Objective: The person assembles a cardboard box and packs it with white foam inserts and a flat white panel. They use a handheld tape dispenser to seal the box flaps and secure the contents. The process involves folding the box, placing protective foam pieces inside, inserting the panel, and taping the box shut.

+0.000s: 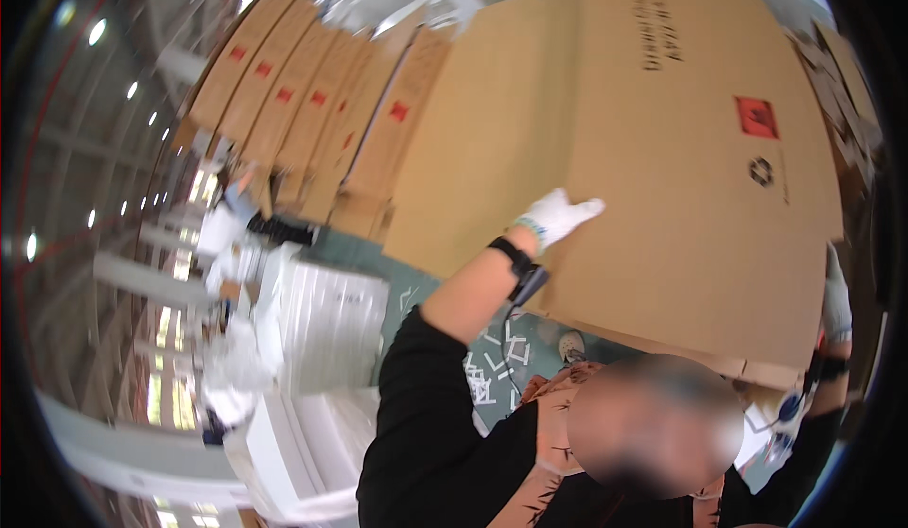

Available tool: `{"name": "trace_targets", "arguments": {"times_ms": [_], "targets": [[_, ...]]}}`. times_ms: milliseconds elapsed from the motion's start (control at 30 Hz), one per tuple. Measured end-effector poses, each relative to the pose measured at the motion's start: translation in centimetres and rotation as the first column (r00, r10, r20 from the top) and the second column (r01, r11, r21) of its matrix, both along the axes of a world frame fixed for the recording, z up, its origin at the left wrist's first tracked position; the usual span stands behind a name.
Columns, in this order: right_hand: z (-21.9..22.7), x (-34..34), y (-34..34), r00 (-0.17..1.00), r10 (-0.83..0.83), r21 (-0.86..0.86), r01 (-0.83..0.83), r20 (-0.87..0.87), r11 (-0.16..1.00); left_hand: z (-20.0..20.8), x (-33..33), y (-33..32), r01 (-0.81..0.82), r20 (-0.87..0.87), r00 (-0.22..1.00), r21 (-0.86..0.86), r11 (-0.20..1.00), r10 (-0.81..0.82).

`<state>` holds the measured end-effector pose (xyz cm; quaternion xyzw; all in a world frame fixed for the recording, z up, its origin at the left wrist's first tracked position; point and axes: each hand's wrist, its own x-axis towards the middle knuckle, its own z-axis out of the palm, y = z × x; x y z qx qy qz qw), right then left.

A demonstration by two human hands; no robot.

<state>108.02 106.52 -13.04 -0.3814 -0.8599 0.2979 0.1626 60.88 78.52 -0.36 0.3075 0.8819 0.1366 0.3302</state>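
Observation:
A large brown cardboard carton [681,207] spreads before me, with black print, a red square label and a recycling mark on its right panel. A vertical band or crease separates that panel from the plain left panel [482,121]. My left hand [558,218], in a white glove, rests against the carton near this crease with thumb and fingers apart. At the carton's right edge is my right hand [836,296], also gloved, seen edge-on with its fingers stretched along the side. Each wrist wears a black strap; a dark device with a cable sits on the left one.
Several brown cartons [307,103] with red labels stand in a row at the far left. White wrapped stacks [331,315] and an open white box [312,443] are at lower left. White scraps [482,381] litter the green floor [416,292]. Another person [241,202] stands farther off.

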Motion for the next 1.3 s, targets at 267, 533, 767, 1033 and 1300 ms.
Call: {"name": "trace_targets", "arguments": {"times_ms": [267, 533, 767, 1033, 1300], "targets": [[-9.1, 2.0, -4.2, 0.985, -0.165, -0.092, 0.160, -0.043, 0.983, 0.2, -0.7, -1.7, 0.021, -0.053, 0.998, 0.006, 1.000, -0.020], [-11.6, -1.4, -3.3, 0.704, -0.506, -0.728, -0.024, -0.499, 0.685, -2.1, 2.7, 2.0, 0.687, -0.657, 0.455, -0.170, 0.706, -0.601], [-5.1, 7.9, -0.1, 0.780, -0.623, 0.330, 0.604, -0.059, 0.726, -3.1, 0.7, 2.7, 0.795, -0.576, 0.344, -0.242, 0.556, -0.742], [-11.7, 16.5, 0.4, 0.289, -0.907, 0.031, 0.949, 0.305, 0.313, -2.8, 0.1, 3.3, 0.806, -0.542, 0.306, -0.290, 0.516, -0.783], [-5.7, 15.0, 3.0, 0.282, -0.883, -0.880, 0.190, -0.375, 0.435, -3.0, 0.7, 2.2, 0.805, -0.527, 0.347, -0.257, 0.535, -0.776]]}}
